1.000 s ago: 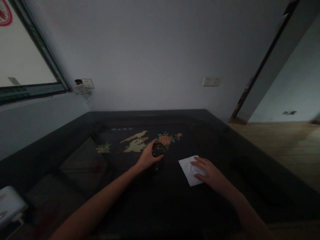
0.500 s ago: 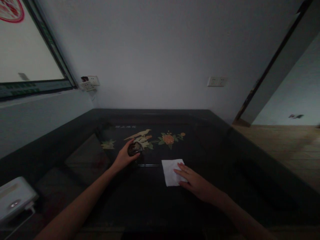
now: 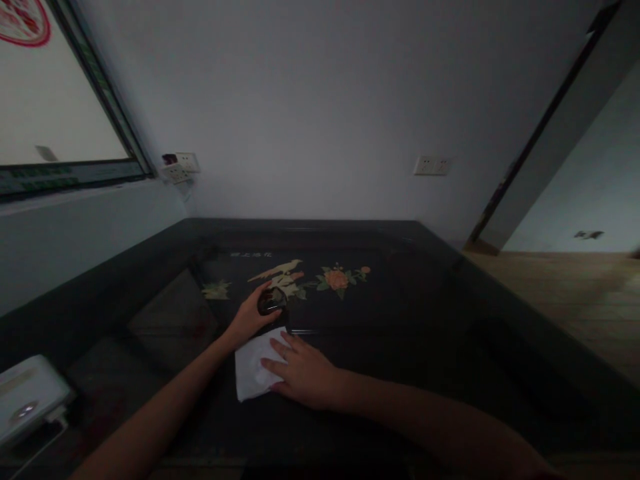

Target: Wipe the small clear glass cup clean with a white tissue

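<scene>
head view: from where i stand, the largest surface is the pale wall (image 3: pixel 300 100). set against it is the dark, glossy table (image 3: pixel 400 333). the plank floor (image 3: pixel 565 293) runs past the table's right side; the window (image 3: pixel 55 107) fills the upper left corner. a printed bird-and-flower pattern (image 3: pixel 336 279) decorates the tabletop. a white box (image 3: pixel 30 393) with a white cable is located at the near left (its function cannot be read from here).

right hand (image 3: pixel 305 373): palm down, fingers spread, laid on the white sheet (image 3: pixel 247 373). the sheet lies on the table, just beside the left wrist and on the near side of the vessel; cloth or paper, i cannot tell.

left hand (image 3: pixel 249 315): thumb and fingers curved around the dark round vessel (image 3: pixel 273 303). the vessel is positioned at the near edge of the bird print.

smallest items: the wall sockets (image 3: pixel 431 165), mounted above the table's far edge.
</scene>
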`<state>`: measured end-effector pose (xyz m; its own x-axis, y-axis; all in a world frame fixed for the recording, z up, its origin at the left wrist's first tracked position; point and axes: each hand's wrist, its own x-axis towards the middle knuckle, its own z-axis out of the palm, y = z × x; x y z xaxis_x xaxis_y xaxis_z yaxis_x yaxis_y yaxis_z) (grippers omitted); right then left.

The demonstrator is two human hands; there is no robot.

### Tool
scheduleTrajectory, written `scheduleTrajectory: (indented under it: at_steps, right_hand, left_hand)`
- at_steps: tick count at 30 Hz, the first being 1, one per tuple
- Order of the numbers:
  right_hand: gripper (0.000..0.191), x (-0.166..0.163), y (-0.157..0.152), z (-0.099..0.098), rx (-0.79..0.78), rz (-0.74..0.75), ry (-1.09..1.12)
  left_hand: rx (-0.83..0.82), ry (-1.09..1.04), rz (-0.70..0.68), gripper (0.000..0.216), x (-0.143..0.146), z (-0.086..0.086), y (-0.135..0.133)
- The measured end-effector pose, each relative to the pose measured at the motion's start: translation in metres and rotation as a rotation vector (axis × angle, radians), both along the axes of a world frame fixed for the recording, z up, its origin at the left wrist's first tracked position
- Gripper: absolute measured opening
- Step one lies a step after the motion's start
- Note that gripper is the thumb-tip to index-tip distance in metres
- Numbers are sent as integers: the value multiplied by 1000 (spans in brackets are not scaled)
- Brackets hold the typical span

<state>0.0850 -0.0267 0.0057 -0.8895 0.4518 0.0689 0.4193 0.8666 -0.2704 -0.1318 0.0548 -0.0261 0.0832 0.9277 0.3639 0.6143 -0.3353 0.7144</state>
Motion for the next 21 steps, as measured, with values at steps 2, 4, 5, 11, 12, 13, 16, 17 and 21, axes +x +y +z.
scheduleTrajectory:
  at_steps: [2, 4, 5, 11, 12, 13, 16, 17, 21]
  right_hand:
    - [51, -9, -1, -1, 26, -41, 7]
    - [51, -14, -1, -2, 29, -82, 14]
    - [51, -16, -1, -2, 30, -99, 17]
    - [51, -16, -1, -2, 23, -151, 45]
    - [52, -16, -1, -3, 20, -154, 52]
    - [53, -16, 0, -3, 18, -154, 56]
    - [57, -19, 2, -4, 7, -152, 60]
    - [58, -20, 3, -5, 3, -154, 61]
    - [58, -25, 6, -5, -27, -164, 66]
  left_hand:
    - [-6, -10, -7, 73, -1, -1, 1]
    - [-17, -27, -19, 73, -2, -2, 2]
    - [-22, -29, -26, 73, -3, -2, 3]
    - [-33, 36, -69, 74, -2, 2, 3]
    - [-33, 45, -71, 73, -2, 2, 2]
    - [-34, 50, -70, 73, -1, 3, 2]
    - [-32, 55, -63, 72, 0, 2, 3]
    - [-32, 59, -64, 73, -1, 2, 3]
    - [-41, 130, -75, 75, -6, 2, 5]
